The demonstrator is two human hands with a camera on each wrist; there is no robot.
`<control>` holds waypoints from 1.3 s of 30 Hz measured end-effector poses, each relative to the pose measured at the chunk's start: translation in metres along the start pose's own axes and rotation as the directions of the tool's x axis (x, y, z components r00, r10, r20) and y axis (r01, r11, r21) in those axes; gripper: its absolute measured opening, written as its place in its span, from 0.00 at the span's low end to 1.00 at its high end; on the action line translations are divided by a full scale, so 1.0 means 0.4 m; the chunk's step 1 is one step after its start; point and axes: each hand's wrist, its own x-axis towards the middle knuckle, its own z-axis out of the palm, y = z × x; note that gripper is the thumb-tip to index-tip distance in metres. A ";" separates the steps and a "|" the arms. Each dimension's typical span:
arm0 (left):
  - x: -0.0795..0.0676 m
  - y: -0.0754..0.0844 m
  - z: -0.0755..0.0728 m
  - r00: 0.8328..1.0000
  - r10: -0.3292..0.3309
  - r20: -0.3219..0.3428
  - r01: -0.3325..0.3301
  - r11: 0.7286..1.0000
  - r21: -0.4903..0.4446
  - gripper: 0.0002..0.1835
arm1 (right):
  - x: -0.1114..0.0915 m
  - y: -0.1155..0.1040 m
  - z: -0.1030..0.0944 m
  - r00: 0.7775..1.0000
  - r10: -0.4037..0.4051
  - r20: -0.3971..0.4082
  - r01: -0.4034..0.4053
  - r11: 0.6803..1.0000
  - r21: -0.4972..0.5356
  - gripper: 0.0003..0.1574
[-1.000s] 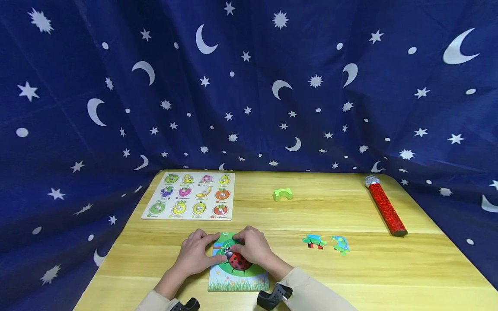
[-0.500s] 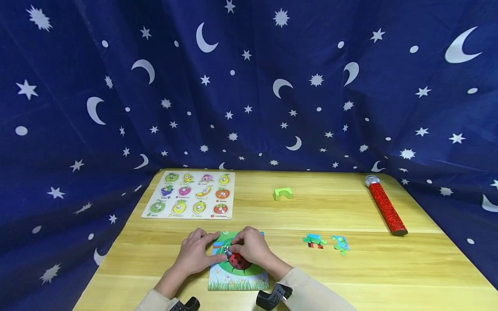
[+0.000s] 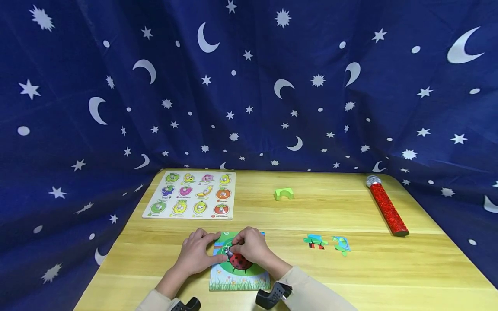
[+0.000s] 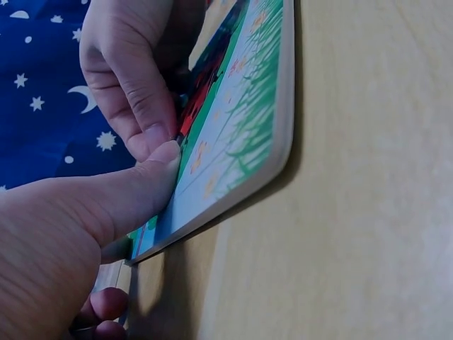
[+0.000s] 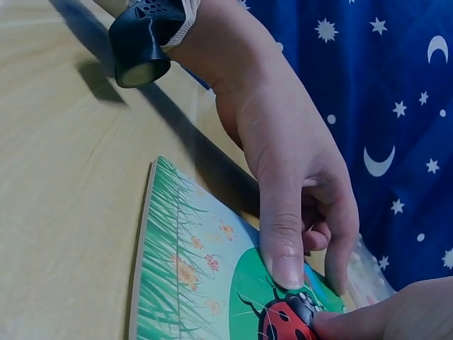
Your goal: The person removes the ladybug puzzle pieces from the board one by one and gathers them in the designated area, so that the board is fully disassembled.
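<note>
A square ladybug jigsaw puzzle [image 3: 239, 280] lies on the table in front of the person. At its left side is the left hand [image 3: 197, 254], its index finger by the top left corner and its nearly straight thumb [image 4: 145, 185] pressing on the picture by the ladybug's head. The right hand [image 3: 252, 247] reaches over the top of the puzzle. Its bent thumb [image 5: 287, 265] and index finger pinch at a puzzle piece just above the ladybug's head [image 5: 303, 304], and these fingers largely hide the piece. Both thumbs come close together there.
Two loose puzzle pieces, one green and black-red [image 3: 316, 242] and one blue-green [image 3: 341, 245], lie to the right. Behind are a fruit peg board [image 3: 188, 195], a green arch block [image 3: 284, 193] and a red glittery microphone [image 3: 387, 207]. A starry blue curtain [image 3: 249, 86] surrounds the table.
Both hands stay almost in place on the puzzle. The right fingers shift only slightly over the ladybug's head; the loose pieces have not moved.
</note>
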 end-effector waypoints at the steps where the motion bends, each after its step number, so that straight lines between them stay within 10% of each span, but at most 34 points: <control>1: 0.000 0.000 0.000 1.000 0.002 -0.003 -0.002 1.000 0.000 0.41 | 0.000 0.000 0.000 1.000 0.001 0.001 -0.001 1.000 0.001 0.05; 28: 0.000 0.001 0.001 1.000 -0.001 0.016 0.001 1.000 -0.012 0.39 | -0.003 0.001 0.002 1.000 0.001 -0.001 -0.001 1.000 0.024 0.09; 39: 0.000 -0.002 0.000 1.000 0.005 0.012 -0.005 1.000 -0.012 0.38 | 0.003 0.002 -0.008 0.998 -0.046 0.040 0.048 0.998 -0.046 0.27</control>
